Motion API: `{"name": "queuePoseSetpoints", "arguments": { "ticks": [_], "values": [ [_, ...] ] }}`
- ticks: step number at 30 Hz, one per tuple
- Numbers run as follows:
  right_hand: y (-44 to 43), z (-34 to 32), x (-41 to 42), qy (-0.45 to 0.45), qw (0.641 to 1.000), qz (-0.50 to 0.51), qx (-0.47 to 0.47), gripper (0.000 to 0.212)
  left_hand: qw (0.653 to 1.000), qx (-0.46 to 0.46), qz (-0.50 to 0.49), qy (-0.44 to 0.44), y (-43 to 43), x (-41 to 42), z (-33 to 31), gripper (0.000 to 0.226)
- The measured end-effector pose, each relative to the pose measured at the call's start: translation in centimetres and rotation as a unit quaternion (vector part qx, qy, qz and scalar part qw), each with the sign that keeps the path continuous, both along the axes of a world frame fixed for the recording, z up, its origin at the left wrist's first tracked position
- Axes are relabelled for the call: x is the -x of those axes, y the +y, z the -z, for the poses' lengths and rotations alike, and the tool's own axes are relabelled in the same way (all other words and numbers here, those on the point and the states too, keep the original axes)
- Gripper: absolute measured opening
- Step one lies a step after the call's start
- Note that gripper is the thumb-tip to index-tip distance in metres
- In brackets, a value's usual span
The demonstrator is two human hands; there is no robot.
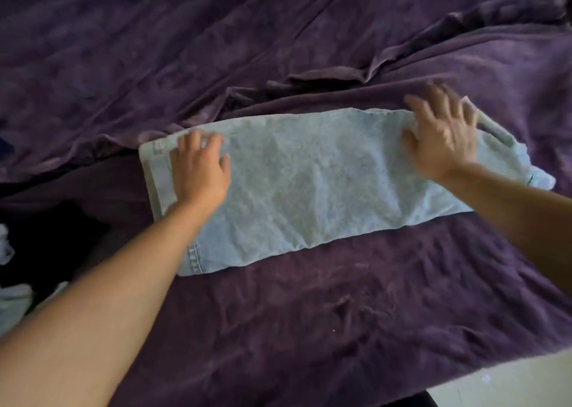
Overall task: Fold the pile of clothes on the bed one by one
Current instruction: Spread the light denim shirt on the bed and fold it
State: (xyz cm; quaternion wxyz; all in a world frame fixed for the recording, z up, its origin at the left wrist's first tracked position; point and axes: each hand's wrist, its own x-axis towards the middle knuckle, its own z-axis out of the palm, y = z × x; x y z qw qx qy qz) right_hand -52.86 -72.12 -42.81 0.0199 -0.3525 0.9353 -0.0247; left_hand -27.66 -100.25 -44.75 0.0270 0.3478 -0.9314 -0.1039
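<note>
while left hand (199, 171) and right hand (441, 137) are pressing flat on jeans (309, 183), at opposite ends, smoothing; next probably needing one end gripped, folded over.

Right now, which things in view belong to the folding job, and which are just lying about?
Job: light denim jeans; left hand and right hand resting on them; pale clothes at the left edge, probably the waiting pile.
Lying about: purple bedspread under it all; pale surface at the lower right corner.
</note>
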Motion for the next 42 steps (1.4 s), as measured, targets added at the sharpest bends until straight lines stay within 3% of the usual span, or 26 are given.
{"name": "queuePoseSetpoints", "arguments": {
  "ticks": [4, 7, 10, 13, 15, 16, 18, 19, 20, 22, 26, 28, 29, 31, 33, 35, 36, 39, 42],
  "values": [
    [2.2, 4.1, -2.3, -0.089, 0.988, -0.020, -0.122, 0.056, 0.977, -0.069, 0.093, -0.182, 4.9, -2.4, 4.9, 0.059],
    [3.5, 5.5, -1.6, -0.130, 0.983, -0.010, -0.132, 0.060, 0.966, -0.084, 0.078, -0.230, 4.7, -1.9, 6.5, 0.064],
    [4.2, 3.9, -2.0, -0.122, 0.992, 0.020, 0.006, 0.049, 0.974, -0.084, 0.058, -0.201, 6.6, 0.9, 4.8, 0.055],
    [7.8, 1.7, -3.6, -0.099, 0.964, 0.163, 0.187, 0.029, 0.981, -0.098, 0.108, -0.129, 11.0, 4.0, 2.6, 0.047],
    [11.3, 1.0, -4.2, -0.131, 0.893, 0.348, 0.253, 0.029, 0.978, -0.113, 0.153, -0.088, 14.5, 6.5, 1.4, 0.043],
    [12.9, 1.0, -4.0, -0.156, 0.832, 0.455, 0.277, 0.034, 0.974, -0.118, 0.176, -0.074, 16.3, 7.9, 1.1, 0.042],
    [15.3, 1.3, -2.9, -0.271, 0.650, 0.618, 0.350, 0.048, 0.965, -0.129, 0.223, -0.057, 19.8, 10.2, 0.9, 0.042],
    [16.0, 1.7, -2.2, -0.353, 0.560, 0.636, 0.396, 0.053, 0.959, -0.135, 0.241, -0.058, 21.2, 11.1, 1.0, 0.043],
    [16.4, 2.0, -1.5, -0.423, 0.500, 0.621, 0.430, 0.056, 0.955, -0.142, 0.252, -0.067, 22.5, 11.8, 1.3, 0.043],
    [16.7, 3.0, 0.0, -0.503, 0.468, 0.563, 0.460, 0.061, 0.948, -0.154, 0.254, -0.117, 24.3, 12.8, 2.4, 0.046],
    [17.3, 4.7, 1.7, -0.515, 0.465, 0.549, 0.466, 0.045, 0.932, -0.190, 0.231, -0.205, 25.7, 13.6, 4.1, 0.054],
    [17.9, 4.7, 1.9, -0.471, 0.473, 0.566, 0.483, 0.035, 0.931, -0.277, 0.166, -0.172, 26.0, 14.1, 4.1, 0.049],
    [17.9, 4.2, 1.8, -0.442, 0.495, 0.562, 0.494, 0.032, 0.923, -0.352, 0.094, -0.126, 26.1, 14.3, 3.9, 0.045],
    [17.3, 2.2, 1.2, -0.373, 0.572, 0.520, 0.513, 0.028, 0.855, -0.509, -0.101, -0.004, 25.9, 14.6, 2.7, 0.041],
    [15.6, -1.1, 0.0, -0.309, 0.667, 0.432, 0.523, 0.025, 0.744, -0.604, -0.270, 0.091, 25.2, 14.2, 1.5, 0.038],
    [13.0, -4.2, -1.2, -0.269, 0.748, 0.330, 0.510, 0.027, 0.642, -0.657, -0.372, 0.133, 23.5, 12.9, 0.6, 0.034],
    [11.4, -5.3, -1.9, -0.260, 0.787, 0.272, 0.490, 0.030, 0.608, -0.672, -0.396, 0.147, 22.1, 11.9, 0.3, 0.033],
    [6.0, -6.0, -5.0, -0.200, 0.906, 0.049, 0.369, 0.043, 0.572, -0.681, -0.418, 0.188, 17.3, 7.7, 0.0, 0.032],
    [2.3, -2.8, -8.6, -0.170, 0.965, -0.117, 0.160, 0.048, 0.560, -0.646, -0.460, 0.240, 13.7, 3.9, -0.5, 0.031]
  ]
}}
